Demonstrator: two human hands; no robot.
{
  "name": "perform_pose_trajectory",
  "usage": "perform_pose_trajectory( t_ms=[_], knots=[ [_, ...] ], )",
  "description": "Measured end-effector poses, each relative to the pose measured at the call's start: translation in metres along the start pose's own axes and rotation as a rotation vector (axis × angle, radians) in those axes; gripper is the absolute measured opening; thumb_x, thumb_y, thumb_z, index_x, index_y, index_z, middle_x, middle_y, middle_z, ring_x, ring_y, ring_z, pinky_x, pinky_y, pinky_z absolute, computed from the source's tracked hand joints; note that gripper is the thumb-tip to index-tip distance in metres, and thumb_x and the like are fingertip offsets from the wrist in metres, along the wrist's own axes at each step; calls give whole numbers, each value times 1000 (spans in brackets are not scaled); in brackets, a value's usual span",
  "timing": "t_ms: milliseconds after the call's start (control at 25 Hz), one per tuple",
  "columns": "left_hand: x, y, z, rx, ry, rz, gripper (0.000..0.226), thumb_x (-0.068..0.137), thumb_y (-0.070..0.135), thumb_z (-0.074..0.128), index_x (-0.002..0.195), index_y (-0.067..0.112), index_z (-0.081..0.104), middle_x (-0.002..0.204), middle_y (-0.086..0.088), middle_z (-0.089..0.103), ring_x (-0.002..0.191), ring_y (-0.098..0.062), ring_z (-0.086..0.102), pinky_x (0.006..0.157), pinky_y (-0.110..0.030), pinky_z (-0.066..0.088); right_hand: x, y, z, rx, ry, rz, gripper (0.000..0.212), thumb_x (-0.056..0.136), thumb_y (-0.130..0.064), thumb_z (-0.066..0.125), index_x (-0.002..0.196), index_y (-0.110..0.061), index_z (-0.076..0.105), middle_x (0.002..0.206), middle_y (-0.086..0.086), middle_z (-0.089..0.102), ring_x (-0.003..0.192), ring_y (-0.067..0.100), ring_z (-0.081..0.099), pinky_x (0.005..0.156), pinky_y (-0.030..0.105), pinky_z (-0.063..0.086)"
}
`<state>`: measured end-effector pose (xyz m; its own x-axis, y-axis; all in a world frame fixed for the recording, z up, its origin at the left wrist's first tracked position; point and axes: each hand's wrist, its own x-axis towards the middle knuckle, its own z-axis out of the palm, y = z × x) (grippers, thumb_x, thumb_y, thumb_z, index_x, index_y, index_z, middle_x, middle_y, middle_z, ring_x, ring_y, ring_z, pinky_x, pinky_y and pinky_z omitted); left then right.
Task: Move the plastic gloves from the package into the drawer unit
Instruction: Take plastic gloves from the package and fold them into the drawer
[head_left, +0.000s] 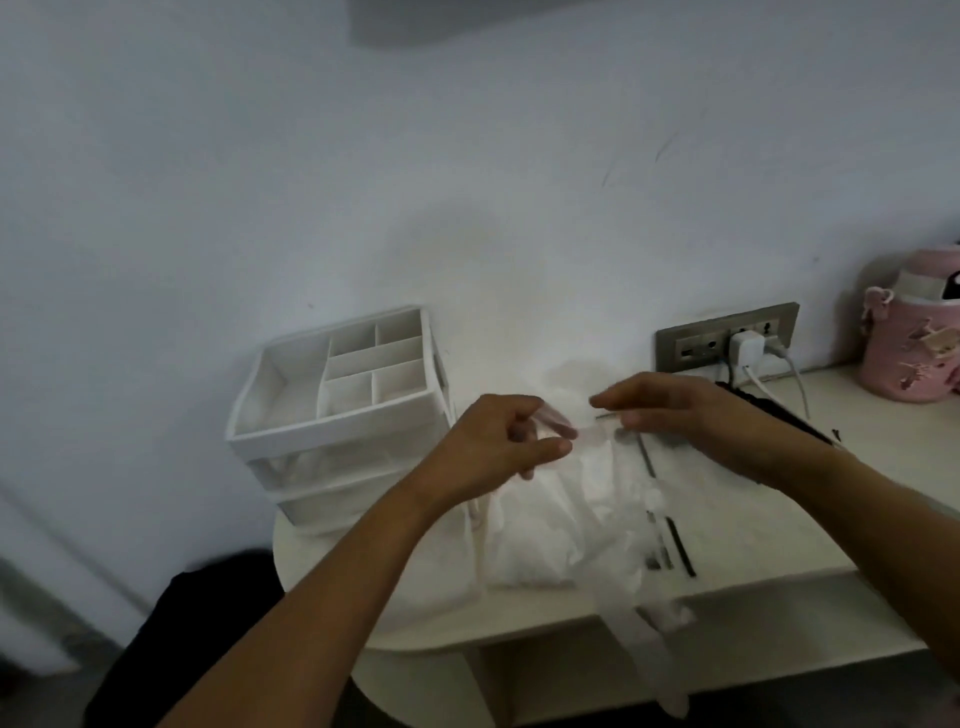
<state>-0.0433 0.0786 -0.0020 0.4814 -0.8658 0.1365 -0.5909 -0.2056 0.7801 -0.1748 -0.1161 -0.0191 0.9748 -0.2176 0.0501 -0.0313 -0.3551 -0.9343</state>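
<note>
A limp strip of the plastic gloves (644, 644) dangles past the table (743, 545) edge, its tip lost in blur. The rest is a cloudy, crinkled white heap, hard to separate from the package (667, 545) beneath. Above it, the left hand (498, 441) pinches the film with curled fingers. The right hand (670, 408) seems to pinch it too. Beyond, to the left, stands the white drawer unit (332, 441).

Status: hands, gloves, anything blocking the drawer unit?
Left hand and right hand pinch a plastic glove above the package. Drawer unit to their left, nothing between. Loose plastic dangles off the desk.
</note>
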Motion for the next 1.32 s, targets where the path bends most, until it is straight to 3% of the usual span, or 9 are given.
perform_pose_trajectory(
  t_ms=[120, 280, 440, 720, 880, 1000, 1080, 1200, 1320],
  knots=[
    [-13, 7, -19, 45, 7, 43, 2, 86, 23, 70, 86, 24, 71, 53, -1, 51, 48, -7, 50, 52, -19, 46, 10, -8, 34, 9, -249, -1, 46, 78, -39, 71, 120, -30, 56, 115, -14, 66, 106, 0, 61, 86, 19, 50],
    [-36, -11, -52, 52, 93, -12, 5, 89, 22, 66, 85, 24, 70, 56, -3, 63, 45, -8, 51, 47, -19, 41, 23, -15, 66, -144, -459, 49, 30, 80, -34, 64, 95, -9, 67, 78, -3, 67, 74, 9, 64, 68, 13, 48],
    [-73, -49, -79, -50, 209, -222, 9, 90, 14, 64, 82, 15, 68, 55, 4, 67, 46, -6, 58, 48, -18, 45, 43, -12, 87, -65, -477, 192, 31, 83, -37, 58, 87, -7, 67, 76, 1, 69, 71, 13, 64, 70, 21, 50],
    [-119, -116, -100, -215, 397, -581, 13, 88, 8, 66, 76, 5, 66, 61, 0, 68, 51, -10, 64, 53, -22, 54, 73, -9, 143, -131, -167, 315, 35, 90, -35, 60, 75, -5, 69, 62, 4, 67, 50, 12, 56, 50, 19, 42],
    [-129, -141, -91, -422, 522, -729, 13, 88, 4, 65, 75, 0, 65, 56, -5, 67, 47, -12, 64, 49, -21, 54, 83, -17, 164, -725, 149, 84, 45, 90, -51, 52, 58, -19, 50, 55, -7, 50, 51, 10, 49, 45, 19, 27],
    [-129, -154, -86, -451, 588, -782, 15, 89, 2, 62, 75, -1, 62, 53, -4, 67, 45, -11, 64, 46, -20, 52, 84, -35, 182, -1082, 329, -57, 45, 95, -58, 33, 80, -19, 51, 69, -6, 51, 64, 14, 51, 48, 21, 26],
    [-128, -159, -84, -429, 614, -784, 15, 90, 1, 61, 75, -2, 61, 53, -5, 66, 44, -12, 64, 45, -21, 53, 86, -42, 194, -1020, 392, -257, 38, 95, -52, 40, 93, -17, 54, 84, 0, 60, 73, 17, 57, 58, 24, 33],
    [-125, -159, -80, -405, 590, -783, 19, 92, 0, 58, 73, -1, 60, 51, -4, 65, 42, -10, 63, 45, -20, 53, 82, -43, 218, -716, 40, -534, 23, 94, -43, 49, 94, -23, 61, 94, -2, 62, 80, 10, 52, 69, 22, 36],
    [-122, -160, -77, -294, 568, -766, 24, 92, 2, 58, 68, 3, 59, 43, 3, 61, 40, -6, 61, 42, -16, 49, 91, -18, 245, -746, -337, -504, 33, 99, -36, 42, 125, -27, 59, 124, -5, 60, 108, 8, 55, 92, 19, 39]
  ],
)
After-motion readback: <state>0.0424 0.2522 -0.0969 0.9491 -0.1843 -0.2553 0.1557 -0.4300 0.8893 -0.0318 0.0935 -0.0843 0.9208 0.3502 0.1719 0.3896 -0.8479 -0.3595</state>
